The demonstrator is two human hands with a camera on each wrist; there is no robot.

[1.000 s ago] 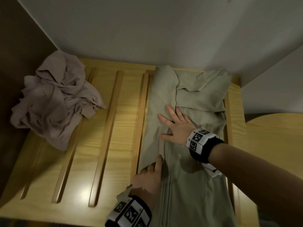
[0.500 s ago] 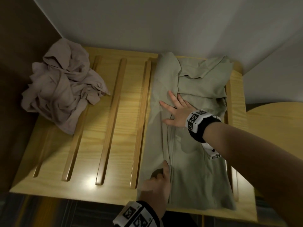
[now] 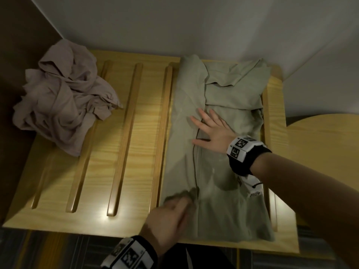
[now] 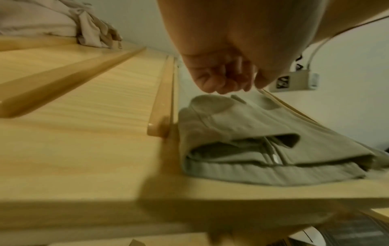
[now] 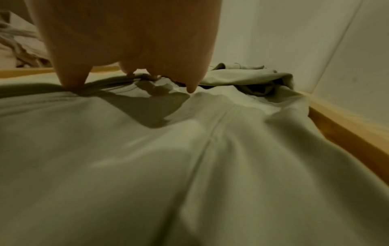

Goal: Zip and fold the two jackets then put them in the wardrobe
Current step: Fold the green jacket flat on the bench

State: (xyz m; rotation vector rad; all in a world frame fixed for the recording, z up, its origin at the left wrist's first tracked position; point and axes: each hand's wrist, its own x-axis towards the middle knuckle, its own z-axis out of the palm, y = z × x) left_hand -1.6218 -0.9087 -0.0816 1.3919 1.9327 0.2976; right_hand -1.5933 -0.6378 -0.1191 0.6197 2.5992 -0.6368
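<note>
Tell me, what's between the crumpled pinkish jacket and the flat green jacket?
Only bare wooden surface with raised wooden slats separates the pinkish jacket from the green jacket, seen in the head view.

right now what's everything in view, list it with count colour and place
green jacket: 1, sage green, spread flat on the right part of the slatted wooden surface, sides folded inward
beige jacket: 1, pinkish beige, crumpled in a heap at the far left corner
slatted wooden surface: 1, light yellow wood with raised slats, under both jackets
wall: 1, white, behind the surface
wrist bands: 2, black with white marker tags, one on each wrist
right hand: 1, fingers spread, pressing flat on the green jacket's middle
left hand: 1, blurred, fingers curled just above the green jacket's near left edge
</note>
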